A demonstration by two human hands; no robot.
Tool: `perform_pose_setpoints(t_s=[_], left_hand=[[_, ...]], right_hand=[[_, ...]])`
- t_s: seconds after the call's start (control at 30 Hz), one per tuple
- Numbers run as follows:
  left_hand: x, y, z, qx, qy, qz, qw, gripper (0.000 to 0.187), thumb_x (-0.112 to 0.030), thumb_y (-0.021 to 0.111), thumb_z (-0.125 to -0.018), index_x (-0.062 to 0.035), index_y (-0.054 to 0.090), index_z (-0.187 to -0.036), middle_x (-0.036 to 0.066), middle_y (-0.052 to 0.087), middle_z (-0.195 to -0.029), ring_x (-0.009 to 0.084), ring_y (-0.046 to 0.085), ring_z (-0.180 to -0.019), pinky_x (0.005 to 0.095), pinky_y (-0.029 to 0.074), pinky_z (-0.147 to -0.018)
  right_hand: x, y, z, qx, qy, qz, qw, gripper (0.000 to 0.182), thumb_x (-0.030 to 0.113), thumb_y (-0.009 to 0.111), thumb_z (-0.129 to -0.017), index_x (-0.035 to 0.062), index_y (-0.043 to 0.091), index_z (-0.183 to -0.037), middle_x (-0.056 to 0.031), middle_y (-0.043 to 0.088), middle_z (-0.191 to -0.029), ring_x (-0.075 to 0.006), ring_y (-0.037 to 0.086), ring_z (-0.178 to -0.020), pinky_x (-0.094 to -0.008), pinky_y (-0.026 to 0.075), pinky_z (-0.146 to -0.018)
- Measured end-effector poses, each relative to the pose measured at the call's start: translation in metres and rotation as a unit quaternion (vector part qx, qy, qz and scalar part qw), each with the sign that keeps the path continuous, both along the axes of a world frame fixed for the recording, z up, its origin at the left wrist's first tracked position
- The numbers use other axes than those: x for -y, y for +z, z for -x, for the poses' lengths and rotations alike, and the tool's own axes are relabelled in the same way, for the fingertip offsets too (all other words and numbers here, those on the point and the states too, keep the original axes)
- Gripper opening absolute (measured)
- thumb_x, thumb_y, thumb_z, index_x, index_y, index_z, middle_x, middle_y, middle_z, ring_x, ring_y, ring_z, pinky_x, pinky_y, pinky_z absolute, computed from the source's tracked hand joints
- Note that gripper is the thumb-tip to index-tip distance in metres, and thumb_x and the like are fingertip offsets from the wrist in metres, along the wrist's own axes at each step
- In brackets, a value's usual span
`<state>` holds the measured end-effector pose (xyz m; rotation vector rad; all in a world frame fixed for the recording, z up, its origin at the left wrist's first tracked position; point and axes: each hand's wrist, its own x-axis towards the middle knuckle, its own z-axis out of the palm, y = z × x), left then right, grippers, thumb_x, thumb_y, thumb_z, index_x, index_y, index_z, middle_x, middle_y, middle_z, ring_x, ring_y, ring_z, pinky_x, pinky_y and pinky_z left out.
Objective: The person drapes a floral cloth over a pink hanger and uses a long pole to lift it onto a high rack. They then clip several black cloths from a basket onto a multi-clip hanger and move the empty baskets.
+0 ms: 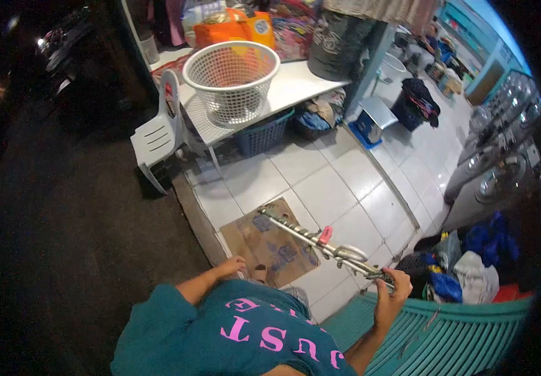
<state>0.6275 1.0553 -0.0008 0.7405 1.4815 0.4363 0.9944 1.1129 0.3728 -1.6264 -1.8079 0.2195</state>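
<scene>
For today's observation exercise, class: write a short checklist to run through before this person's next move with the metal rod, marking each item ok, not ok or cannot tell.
1. Right hand grips the metal rod's near end: ok.
2. Left hand off the rod, hanging by the hip: ok.
3. Pink clip sits on the rod: ok.
4. Rod's far end over the cardboard sheet: ok.
5. Rod clear of the white laundry basket: ok.
6. Grip firmness: cannot tell.

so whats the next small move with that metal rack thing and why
Probably bring the left hand up to steady it. Only the right hand grips the long metal rack, and at one end, so it juts out unsupported over the cardboard on the tiled floor, while the left hangs free.
</scene>
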Motion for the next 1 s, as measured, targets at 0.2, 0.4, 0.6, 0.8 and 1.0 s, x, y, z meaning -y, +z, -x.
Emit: perform_pose_setpoints(t_s=[0.2, 0.4, 0.6, 0.8, 1.0], left_hand=[[-0.092, 0.053, -0.023, 0.061, 0.106, -0.071, 0.990, 0.028, -0.018, 0.050, -0.083, -0.0045, 0.050, -0.108, 0.006, 0.059, -0.093, 0.0145, 0.057, -0.080, 0.0273, 0.046, -0.060], [-0.167, 0.089, 0.032, -0.026, 0.253, -0.222, 0.941, 0.025, -0.010, 0.046, -0.084, -0.0021, 0.049, -0.107, 0.008, 0.058, -0.098, 0.0145, 0.055, -0.091, 0.0264, 0.043, -0.078], [-0.223, 0.244, 0.080, -0.124, 0.433, -0.403, 0.797, 0.021, -0.003, 0.043, -0.085, -0.0042, 0.050, -0.105, 0.006, 0.058, -0.095, 0.0130, 0.054, -0.087, 0.0256, 0.042, -0.076], [-0.223, 0.438, 0.110, -0.220, 0.299, -0.740, 0.560, 0.012, -0.003, 0.050, -0.081, -0.0053, 0.053, -0.092, 0.011, 0.059, -0.084, 0.0151, 0.057, -0.080, 0.0297, 0.044, -0.071], [-0.207, 0.534, 0.170, -0.223, 0.044, -0.815, 0.533, 0.013, -0.015, 0.058, -0.080, -0.0089, 0.054, -0.091, 0.006, 0.060, -0.084, 0.0167, 0.057, -0.077, 0.0308, 0.041, -0.067]], right_hand=[[-0.125, -0.021, 0.009, -0.100, -0.003, -0.014, 0.995, 0.027, 0.000, 0.062, -0.062, 0.0039, 0.060, -0.089, -0.0062, 0.058, -0.088, -0.0208, 0.052, -0.084, -0.0331, 0.033, -0.082], [-0.271, -0.023, 0.064, -0.192, 0.054, -0.019, 0.980, 0.021, 0.001, 0.060, -0.071, 0.0013, 0.060, -0.092, -0.0080, 0.057, -0.088, -0.0171, 0.055, -0.082, -0.0280, 0.044, -0.072], [-0.380, -0.027, 0.132, -0.206, 0.165, -0.018, 0.964, 0.018, 0.000, 0.060, -0.073, -0.0002, 0.060, -0.091, -0.0089, 0.057, -0.088, -0.0169, 0.057, -0.076, -0.0263, 0.049, -0.063], [-0.428, -0.032, 0.252, -0.231, 0.282, 0.006, 0.931, 0.017, 0.000, 0.063, -0.070, 0.0005, 0.061, -0.088, -0.0078, 0.058, -0.084, -0.0163, 0.055, -0.077, -0.0264, 0.046, -0.063], [-0.439, -0.024, 0.377, -0.165, 0.351, -0.052, 0.920, 0.019, 0.005, 0.063, -0.069, 0.0053, 0.061, -0.088, -0.0060, 0.059, -0.081, -0.0188, 0.052, -0.078, -0.0284, 0.032, -0.078]])
